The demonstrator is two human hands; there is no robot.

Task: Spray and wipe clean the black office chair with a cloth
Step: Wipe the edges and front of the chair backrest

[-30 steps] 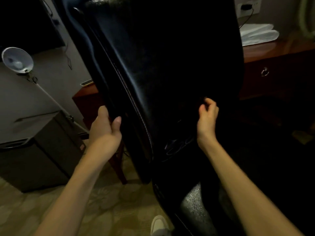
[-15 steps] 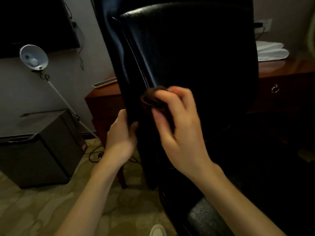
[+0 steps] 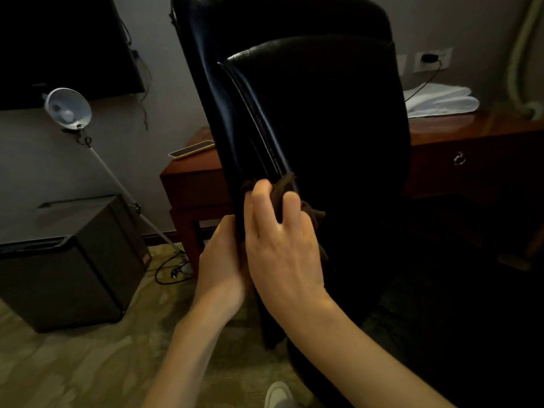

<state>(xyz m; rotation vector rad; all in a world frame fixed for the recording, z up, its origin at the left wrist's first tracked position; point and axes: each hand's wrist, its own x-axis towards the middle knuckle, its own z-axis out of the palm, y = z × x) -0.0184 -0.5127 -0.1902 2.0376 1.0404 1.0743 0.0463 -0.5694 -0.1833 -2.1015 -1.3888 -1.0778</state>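
The black office chair [image 3: 323,119] fills the middle of the head view, its shiny leather backrest facing me. My right hand [image 3: 279,248] presses a dark brown cloth [image 3: 287,185] against the left side seam of the backrest. My left hand [image 3: 219,260] grips the backrest's left edge just below and beside the right hand, its fingers wrapped behind the edge. The cloth is mostly hidden under my right fingers. No spray bottle is in view.
A wooden desk [image 3: 194,175] stands behind the chair with a phone [image 3: 191,149] and folded white towels [image 3: 441,101] on it. A dark mini fridge [image 3: 67,272] and a white lamp on a stand [image 3: 67,108] are at left. Cables lie on the carpet.
My right hand brought the cloth from the backrest's right side to the left seam and slid down it. The left hand kept its grip, and my view pulled back from the chair.
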